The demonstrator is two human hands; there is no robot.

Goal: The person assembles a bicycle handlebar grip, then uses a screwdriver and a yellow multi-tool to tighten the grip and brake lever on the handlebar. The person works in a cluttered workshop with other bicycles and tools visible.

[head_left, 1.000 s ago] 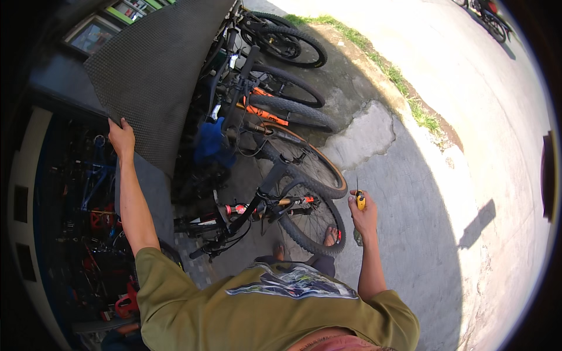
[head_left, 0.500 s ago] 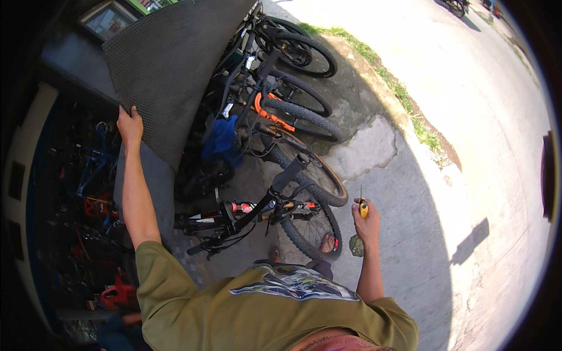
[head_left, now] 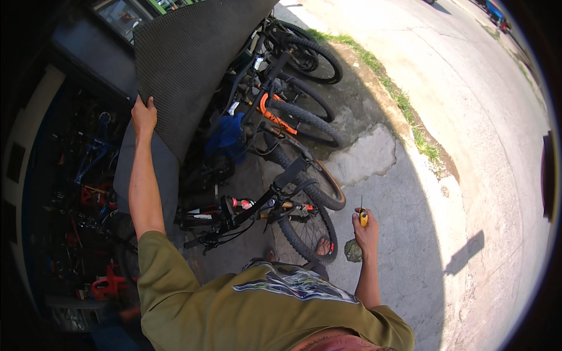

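Observation:
My left hand [head_left: 144,117] is raised at the left, pinching the lower edge of a large dark rubber mat [head_left: 184,61] with a fine textured surface. The mat hangs at a slant, with a smoother grey flap [head_left: 153,175] folded below it. Out to the right, over the concrete, my right hand [head_left: 367,231] is closed round a yellow-handled utility knife [head_left: 363,217]. Its thin blade points up and away from me, apart from the mat. Part of the knife's handle is hidden by my fingers.
Several bicycles stand in a row ahead; the nearest has a black handlebar [head_left: 234,219] and a knobby front tyre [head_left: 293,240] beside my foot. A blue cloth or bag [head_left: 227,137] hangs among them. A stone [head_left: 353,250] lies near my right forearm. Bike parts fill the dark shop at left.
The mat and my left hand appear slightly further right and a little higher in the picture, as the view shifts. Both hands keep their holds.

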